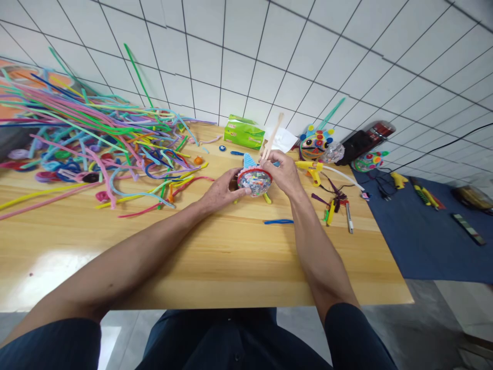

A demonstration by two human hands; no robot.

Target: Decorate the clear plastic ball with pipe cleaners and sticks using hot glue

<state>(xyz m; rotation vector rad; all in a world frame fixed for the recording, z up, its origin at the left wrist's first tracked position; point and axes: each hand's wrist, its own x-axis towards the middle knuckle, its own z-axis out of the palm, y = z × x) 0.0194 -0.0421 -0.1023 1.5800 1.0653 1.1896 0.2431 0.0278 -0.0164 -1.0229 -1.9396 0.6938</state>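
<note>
Near the middle of the wooden table, my left hand (225,192) grips a clear round ornament (254,181) filled with bits of many colours, its thumb on the near side. A red band rings the ornament, and a light blue coiled cone (248,161) stands on its top left. My right hand (283,172) is closed at the ornament's upper right edge, with a pale pink strip (272,136) rising from its fingers. Whether those fingertips also hold the ornament is hidden. A yellow piece (267,198) shows just below the ornament.
A large pile of coloured pipe cleaners (96,128) covers the left. Behind my hands lies a green tissue pack (243,132). To the right are a yellow glue gun (313,172), a decorated ball (316,143), a pen (349,218) and a blue mat (419,231).
</note>
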